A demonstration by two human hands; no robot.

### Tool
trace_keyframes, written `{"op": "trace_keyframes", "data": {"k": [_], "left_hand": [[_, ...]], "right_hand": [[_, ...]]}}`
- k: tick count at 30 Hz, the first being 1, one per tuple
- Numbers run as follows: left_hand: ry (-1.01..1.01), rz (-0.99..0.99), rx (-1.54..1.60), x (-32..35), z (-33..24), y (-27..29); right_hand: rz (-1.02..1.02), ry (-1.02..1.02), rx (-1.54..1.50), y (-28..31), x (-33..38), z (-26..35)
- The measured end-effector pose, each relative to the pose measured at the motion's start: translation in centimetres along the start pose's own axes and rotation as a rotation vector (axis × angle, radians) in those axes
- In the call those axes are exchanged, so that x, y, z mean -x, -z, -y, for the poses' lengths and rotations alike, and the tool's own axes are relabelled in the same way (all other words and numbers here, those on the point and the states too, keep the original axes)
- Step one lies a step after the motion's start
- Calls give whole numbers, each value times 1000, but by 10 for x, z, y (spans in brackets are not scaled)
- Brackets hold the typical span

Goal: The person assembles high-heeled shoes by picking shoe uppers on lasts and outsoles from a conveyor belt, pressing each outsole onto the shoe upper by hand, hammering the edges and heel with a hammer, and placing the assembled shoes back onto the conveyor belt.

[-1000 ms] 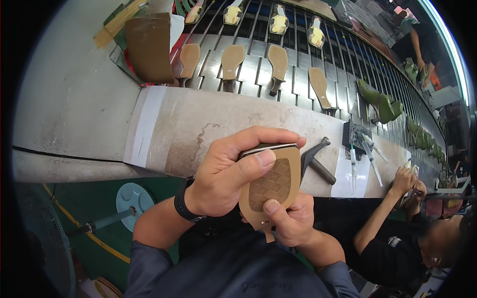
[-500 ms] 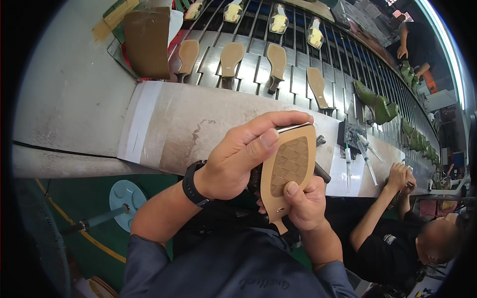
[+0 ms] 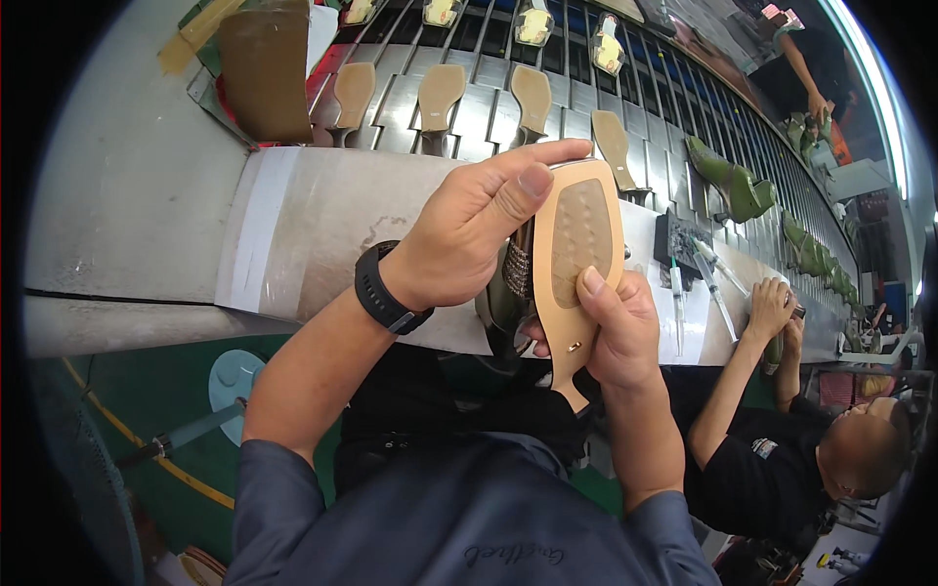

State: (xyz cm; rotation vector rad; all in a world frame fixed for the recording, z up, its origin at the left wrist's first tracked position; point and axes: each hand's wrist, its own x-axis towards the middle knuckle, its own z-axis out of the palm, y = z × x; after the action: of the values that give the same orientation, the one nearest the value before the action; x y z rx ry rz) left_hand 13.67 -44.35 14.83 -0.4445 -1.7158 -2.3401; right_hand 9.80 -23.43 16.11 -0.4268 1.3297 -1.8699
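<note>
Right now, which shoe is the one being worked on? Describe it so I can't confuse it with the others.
Start at the pale workbench below the slatted metal conveyor. Above its near edge, the left hand and right hand grip a tan-soled shoe turned sole-up. Unlike the bare tan soles on the conveyor, it is held, with a textured forefoot patch.

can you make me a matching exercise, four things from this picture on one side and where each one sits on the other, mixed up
Things:
1. tan leather shoe sole with a stippled patch
2. black band wristwatch
3. green pointed shoe
4. brown cardboard box

Places:
A. on the slatted metal conveyor, to the right
B. top left, at the conveyor's edge
C. held up between the left hand and right hand
D. around the left wrist

Pairs: 1-C, 2-D, 3-A, 4-B
</note>
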Motion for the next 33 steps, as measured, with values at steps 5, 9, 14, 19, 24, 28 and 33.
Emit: {"op": "trace_keyframes", "data": {"k": [5, 9, 14, 19, 24, 28, 33], "left_hand": [[3, -30, 9, 2, -2, -2], [-16, -31, -2, 4, 0, 1], [-32, -31, 87, 6, 2, 2], [-2, 0, 192, 10, 5, 8], [80, 46, 174, 13, -12, 16], [82, -36, 205, 21, -13, 14], [0, -145, 72, 46, -15, 16]], "right_hand": [[37, 44, 23, 2, -1, -3], [34, 55, 51, -3, -2, -5], [12, 70, 113, -12, -2, -5], [-32, 116, 224, -18, -1, -6], [0, 97, 212, -11, -2, -5], [25, 19, 130, -8, -1, -8], [-69, 166, 471, -18, 11, -17]]}}
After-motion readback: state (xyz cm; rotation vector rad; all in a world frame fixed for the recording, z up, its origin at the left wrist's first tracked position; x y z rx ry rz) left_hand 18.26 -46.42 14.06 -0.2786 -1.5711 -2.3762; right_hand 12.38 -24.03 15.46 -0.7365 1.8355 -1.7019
